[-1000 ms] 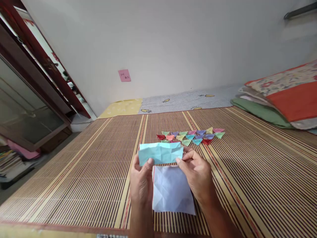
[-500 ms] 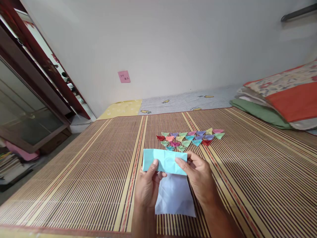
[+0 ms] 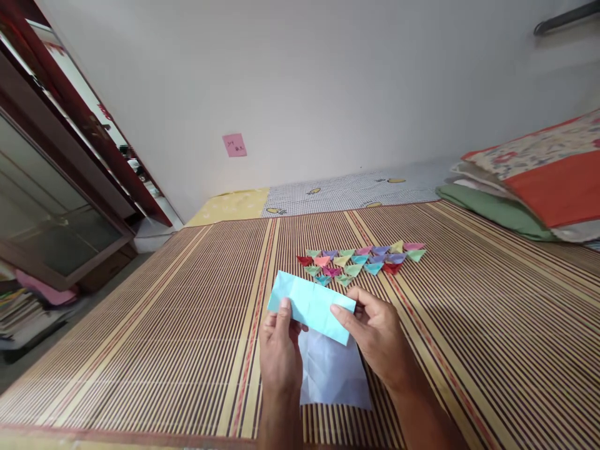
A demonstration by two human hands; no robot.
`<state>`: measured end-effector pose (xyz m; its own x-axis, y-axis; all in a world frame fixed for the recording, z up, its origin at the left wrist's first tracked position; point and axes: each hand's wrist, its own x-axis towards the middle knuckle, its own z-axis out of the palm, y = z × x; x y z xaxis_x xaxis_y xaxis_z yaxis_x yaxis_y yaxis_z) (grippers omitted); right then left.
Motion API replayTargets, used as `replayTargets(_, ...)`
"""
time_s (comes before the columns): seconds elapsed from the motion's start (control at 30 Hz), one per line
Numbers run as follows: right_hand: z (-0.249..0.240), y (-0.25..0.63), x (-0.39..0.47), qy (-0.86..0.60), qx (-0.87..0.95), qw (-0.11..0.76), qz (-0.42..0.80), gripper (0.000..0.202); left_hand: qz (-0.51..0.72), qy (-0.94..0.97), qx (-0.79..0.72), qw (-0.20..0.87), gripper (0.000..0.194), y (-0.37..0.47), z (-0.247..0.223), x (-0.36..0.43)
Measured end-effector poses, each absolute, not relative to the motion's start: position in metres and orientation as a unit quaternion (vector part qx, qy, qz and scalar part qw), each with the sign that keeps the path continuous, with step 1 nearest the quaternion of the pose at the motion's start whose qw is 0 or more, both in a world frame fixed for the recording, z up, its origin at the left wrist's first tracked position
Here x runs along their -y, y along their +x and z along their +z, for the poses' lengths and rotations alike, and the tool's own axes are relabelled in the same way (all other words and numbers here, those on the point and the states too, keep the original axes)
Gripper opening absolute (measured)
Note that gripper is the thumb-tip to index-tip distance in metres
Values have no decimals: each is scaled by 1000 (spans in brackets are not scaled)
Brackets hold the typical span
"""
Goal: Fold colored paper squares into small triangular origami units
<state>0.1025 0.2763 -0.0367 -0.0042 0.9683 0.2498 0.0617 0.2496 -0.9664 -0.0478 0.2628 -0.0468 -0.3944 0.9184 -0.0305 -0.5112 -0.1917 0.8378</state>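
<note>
Stretching beneath turquoise paper (image 3: 310, 307), a striped mat (image 3: 187, 325), pale wall (image 3: 328, 87) beyond.

Lighting was moderate and diffuse. The turquoise paper (image 3: 312, 305) registered brightly against the mat (image 3: 187, 312). A soft shadow darkened the mat beside the right hand (image 3: 379, 334). Wide-angle distortion slanted the red door (image 3: 117, 165) at left; a pixelated patch (image 3: 127, 152) obscured detail in the doorway (image 3: 84, 84).
</note>
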Motion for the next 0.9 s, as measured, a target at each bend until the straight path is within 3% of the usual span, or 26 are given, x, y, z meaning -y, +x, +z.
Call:
replayTargets(0.2, -39, 109, -279, -447, 584, 506, 450, 36, 766, 220, -371, 476, 32, -54, -40, -265)
replayTargets(0.4, -36, 103, -277, -444, 591, 506, 445, 34, 708, 276, -383, 525, 30, -42, -43, -263)
replayTargets(0.63, -39, 109, -277, -442, 597, 515, 428, 41, 711, 206, -355, 571, 34, -47, -37, -263)
replayTargets(0.77, -40, 108, -277, -434, 595, 531, 420, 42, 665, 277, -377, 582, 35, -53, -39, -261)
replayTargets(0.83, -39, 108, -278, -432, 594, 539, 412, 38, 648, 320, -405, 561, 37, -56, -42, -261)
replayTargets(0.9, -38, 110, -279, -424, 595, 559, 392, 22, 649, 329, -425, 539, 43, -58, -45, -262)
